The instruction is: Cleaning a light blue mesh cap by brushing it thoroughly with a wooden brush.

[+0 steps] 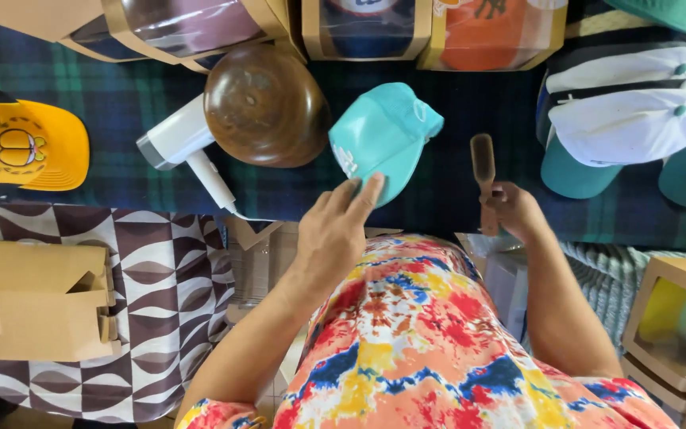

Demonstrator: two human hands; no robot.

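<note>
A teal cap (383,139) is seen lying on a table (470,103) covered in dark green-and-blue plaid cloth, its brim turned toward the person in a bright tie-dye shirt. The left hand (335,230) is stretched forward with its grip open, the fingers (363,195) extended and resting on the brim's near edge; nothing is clasped. The right hand's (518,210) grip is closed around the handle of a small wooden brush (483,163), which is held upright just to the right of the cap and apart from it. A rounded wooden hat block (263,103) is placed just left of the cap, and a white handheld steamer (184,143) is laid beside the block. A yellow cartoon cap (21,147) is seen at the far left. Stacked white-and-teal caps (637,119) are piled at the right. Windowed cardboard boxes (359,28) holding more caps are lined along the table's far edge. A folded cardboard box (45,302) is set on a brown-and-white patterned cloth at lower left.
</note>
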